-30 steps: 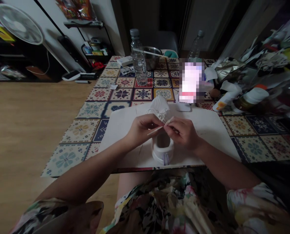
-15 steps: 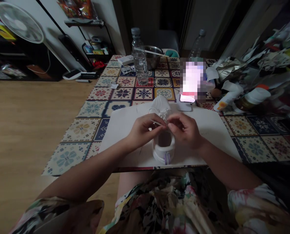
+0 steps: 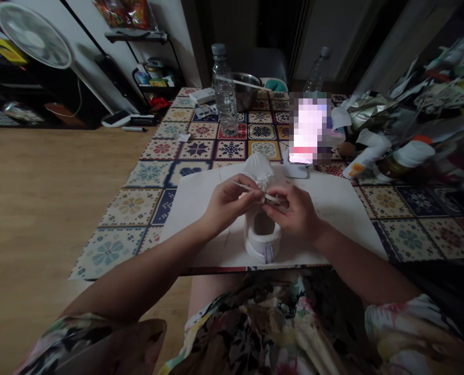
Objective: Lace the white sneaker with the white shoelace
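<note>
A white shoe [image 3: 262,249] with a purple-striped heel tab stands on a white sheet [image 3: 192,208], its toe pointing away from me. Above its opening my two hands meet. My left hand [image 3: 232,200] pinches a white shoelace [image 3: 271,198] between thumb and finger. From the other side my right hand [image 3: 294,208] has its fingers closed on the same lace. The lace stretches between the fingertips of both hands. My fingers partly cover the shoe's tongue and eyelets.
Beyond the sheet, a lit phone [image 3: 309,130] leans upright on a stand. A clear plastic bottle [image 3: 226,99] and a metal bowl [image 3: 246,94] stand farther back on the patterned tablecloth [image 3: 130,205]. Bottles, including a white one [image 3: 415,153], crowd the right side.
My right hand has shifted slightly, and a stretch of lace now shows between its fingers. My left hand stays nearly in place. The shoe has not visibly moved.
</note>
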Demonstrator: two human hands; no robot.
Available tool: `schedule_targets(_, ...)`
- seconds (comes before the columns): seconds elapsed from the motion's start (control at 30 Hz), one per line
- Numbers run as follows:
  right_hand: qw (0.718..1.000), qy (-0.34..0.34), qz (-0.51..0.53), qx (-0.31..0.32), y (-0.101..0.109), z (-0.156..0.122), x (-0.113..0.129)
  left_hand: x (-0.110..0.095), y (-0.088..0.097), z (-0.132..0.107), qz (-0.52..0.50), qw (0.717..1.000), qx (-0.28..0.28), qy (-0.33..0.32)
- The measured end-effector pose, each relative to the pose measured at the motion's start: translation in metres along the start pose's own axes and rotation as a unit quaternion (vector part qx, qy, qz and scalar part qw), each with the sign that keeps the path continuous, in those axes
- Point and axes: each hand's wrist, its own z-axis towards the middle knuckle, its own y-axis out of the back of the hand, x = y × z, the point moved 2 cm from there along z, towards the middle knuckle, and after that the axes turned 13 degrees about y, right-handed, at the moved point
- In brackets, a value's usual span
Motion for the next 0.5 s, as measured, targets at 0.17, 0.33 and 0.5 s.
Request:
schedule_targets(0.17, 0.999, 0.044, -0.007, 0.007, 0.0018, 0.0005, 0.0003, 0.0006, -0.0028, -0.0002, -0.023, 0.999, 0.011, 0.041)
schedule_targets(0.33, 0.999, 0.028, 0.016, 0.017, 0.0037, 0.001, -0.0008, 0.0012, -0.0024, 0.0054, -0.096, 0.99, 0.023, 0.097)
schedule_targets(0.5, 0.999, 0.033, 0.009, 0.014, 0.0044, 0.0002, -0.0009, 0.0036, -0.0056, 0.0046, -0.097, 0.986, 0.057, 0.127)
